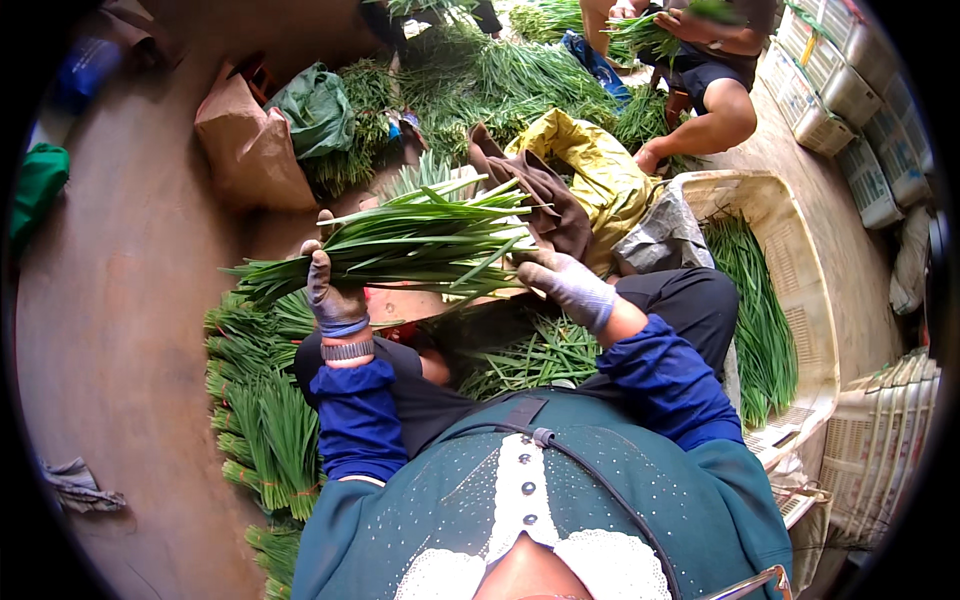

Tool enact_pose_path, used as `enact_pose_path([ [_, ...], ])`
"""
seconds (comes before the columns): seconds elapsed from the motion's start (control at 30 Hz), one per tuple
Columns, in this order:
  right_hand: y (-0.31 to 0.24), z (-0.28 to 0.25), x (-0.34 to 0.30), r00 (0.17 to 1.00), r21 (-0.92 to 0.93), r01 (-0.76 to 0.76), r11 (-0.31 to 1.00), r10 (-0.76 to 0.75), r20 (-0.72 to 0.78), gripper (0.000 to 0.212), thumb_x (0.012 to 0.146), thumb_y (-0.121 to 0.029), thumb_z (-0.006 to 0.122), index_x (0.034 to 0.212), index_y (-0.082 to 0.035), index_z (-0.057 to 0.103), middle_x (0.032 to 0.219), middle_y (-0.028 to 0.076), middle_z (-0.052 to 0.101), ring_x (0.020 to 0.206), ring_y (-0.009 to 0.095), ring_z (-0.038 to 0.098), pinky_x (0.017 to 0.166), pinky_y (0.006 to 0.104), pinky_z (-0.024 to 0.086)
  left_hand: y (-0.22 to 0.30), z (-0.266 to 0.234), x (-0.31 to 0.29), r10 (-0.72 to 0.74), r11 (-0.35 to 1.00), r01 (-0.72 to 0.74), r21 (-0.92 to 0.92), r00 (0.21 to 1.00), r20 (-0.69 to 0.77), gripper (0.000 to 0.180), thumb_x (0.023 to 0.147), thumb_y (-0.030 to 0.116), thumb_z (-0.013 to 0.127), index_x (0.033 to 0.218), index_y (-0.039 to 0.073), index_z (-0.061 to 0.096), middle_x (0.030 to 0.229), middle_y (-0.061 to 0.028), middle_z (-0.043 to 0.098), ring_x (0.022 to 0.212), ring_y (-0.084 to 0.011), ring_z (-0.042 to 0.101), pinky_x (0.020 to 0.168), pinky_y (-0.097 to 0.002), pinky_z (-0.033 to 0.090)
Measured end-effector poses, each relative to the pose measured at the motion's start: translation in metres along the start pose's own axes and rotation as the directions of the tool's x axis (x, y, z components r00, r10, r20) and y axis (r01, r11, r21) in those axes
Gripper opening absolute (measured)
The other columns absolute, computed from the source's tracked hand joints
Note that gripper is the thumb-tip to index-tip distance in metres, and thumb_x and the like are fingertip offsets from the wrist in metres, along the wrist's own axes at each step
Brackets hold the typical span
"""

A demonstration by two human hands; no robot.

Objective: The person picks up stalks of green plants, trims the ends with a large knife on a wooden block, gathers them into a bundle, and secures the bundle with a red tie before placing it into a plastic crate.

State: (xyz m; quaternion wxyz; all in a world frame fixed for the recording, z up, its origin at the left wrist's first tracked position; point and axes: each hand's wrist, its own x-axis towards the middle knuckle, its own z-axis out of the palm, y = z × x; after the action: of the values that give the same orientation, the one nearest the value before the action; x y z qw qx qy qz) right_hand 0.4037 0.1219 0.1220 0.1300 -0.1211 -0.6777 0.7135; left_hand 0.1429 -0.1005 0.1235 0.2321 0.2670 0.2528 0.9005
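A loose bunch of garlic chives (pixel 430 240) lies sideways in front of me, its leafy tips to the left and pale stem ends to the right. My gloved left hand (pixel 338 292) is closed around the leafy part from below. At the stem ends, my gloved right hand (pixel 572 287) has its fingers pressed together on some stems; its fingertips are partly hidden. More cut leaves (pixel 540 355) lie below, between my legs. Under the bunch a pale reddish surface (pixel 410 303) shows in part.
Tied chive bundles (pixel 265 430) line the floor at my left. A white plastic crate (pixel 815 300) holding chives stands at my right. Ahead are a yellow sack (pixel 590 165), a brown cloth (pixel 535 195) and a large chive heap (pixel 500 75). Another person (pixel 715 75) sits beyond, holding greens.
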Motion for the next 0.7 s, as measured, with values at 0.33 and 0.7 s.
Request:
enact_pose_path([
  [0.33, 0.067, -0.001, 0.021, 0.932, 0.705, -0.105, 0.702, 0.317, -0.177, 0.024, 0.094, -0.009, 0.054, 0.116, 0.001, 0.058, 0.095, 0.010, 0.067, 0.080, 0.019, 0.067, 0.073, 0.0338, 0.057, -0.007, 0.017, 0.003, -0.019, 1.000, 0.019, -0.016, 1.000, -0.005, 0.018, 0.092, 0.013, 0.067, 0.110, 0.017, 0.067, 0.145, -0.0124, 0.050, 0.129, -0.0283, 0.051, 0.109, -0.0502, 0.043],
  [0.7, 0.039, -0.039, -0.015, 0.815, -0.960, -0.103, 0.260, 0.575, 0.068, 0.055, 0.081, -0.037, 0.065, 0.128, -0.007, 0.058, 0.114, 0.022, 0.067, 0.111, 0.039, 0.062, 0.098, 0.0433, 0.048, 0.011, -0.029, 0.007, -0.008, 0.987, -0.017, -0.161, 0.989, -0.148, 0.016, 0.097, 0.019, 0.059, 0.111, 0.016, 0.068, 0.142, -0.0135, 0.052, 0.130, -0.0339, 0.050, 0.109, -0.0568, 0.041],
])
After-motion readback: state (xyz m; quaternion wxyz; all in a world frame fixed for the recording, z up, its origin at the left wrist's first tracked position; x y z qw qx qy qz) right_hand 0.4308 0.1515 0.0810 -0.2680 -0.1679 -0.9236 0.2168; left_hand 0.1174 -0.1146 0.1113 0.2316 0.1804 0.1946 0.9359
